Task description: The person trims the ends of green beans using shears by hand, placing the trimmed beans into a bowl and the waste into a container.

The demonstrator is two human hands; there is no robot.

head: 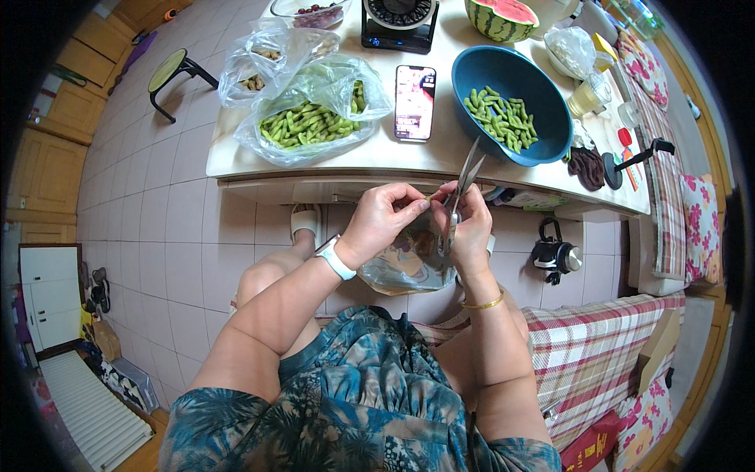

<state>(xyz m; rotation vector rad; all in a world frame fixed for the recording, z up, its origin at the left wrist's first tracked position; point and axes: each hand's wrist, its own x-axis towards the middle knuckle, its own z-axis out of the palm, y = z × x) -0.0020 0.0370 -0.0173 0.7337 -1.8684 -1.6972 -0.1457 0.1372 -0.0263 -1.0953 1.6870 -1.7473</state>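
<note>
My left hand (386, 211) pinches a small green piece (428, 200), seemingly an edamame pod mostly covered by the fingers. In my right hand (469, 221) rests a pair of metal scissors (469, 171), blades pointing up and parted, while its fingertips meet the same green piece. Beneath both hands a plastic bag (407, 268) hangs or stands near the floor; its contents are unclear. On the table, a clear bag holds many edamame pods (309, 125) to the left. More pods (501, 118) lie in a blue basin (554, 133) to the right.
Between bag and basin a smartphone (415, 103) stands before a small fan (398, 35). A cut watermelon (501, 20), a glass of pale liquid (590, 97) and a bowl of grapes or cherries (312, 15) are also on the table (377, 162). A black flask (554, 253) sits on the floor.
</note>
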